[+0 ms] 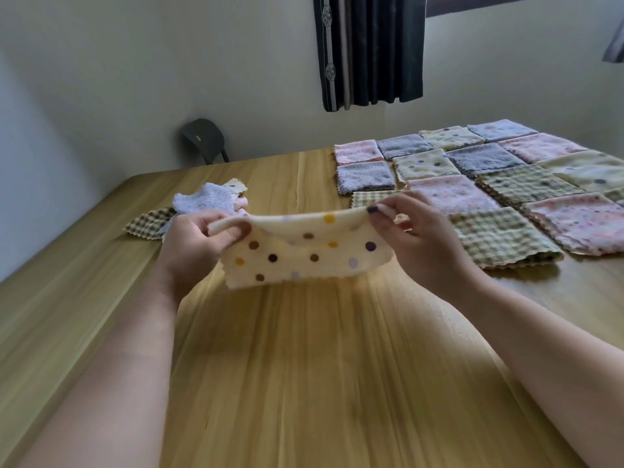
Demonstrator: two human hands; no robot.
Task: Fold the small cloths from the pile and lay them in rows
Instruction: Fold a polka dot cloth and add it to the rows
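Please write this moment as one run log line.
step: folding | left hand: pinches dotted cloth | right hand: pinches same cloth | cloth: above table | pile: far left | rows: far right

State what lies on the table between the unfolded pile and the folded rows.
Only bare wooden table separates pile from rows, seen in the head view.

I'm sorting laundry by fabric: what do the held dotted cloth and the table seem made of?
The polka-dot cloth: soft matte fabric, perhaps cotton; it sags between left hand and right hand, edges zigzag-cut. The table: wood or wood-look laminate, slight sheen; long grain streaks.
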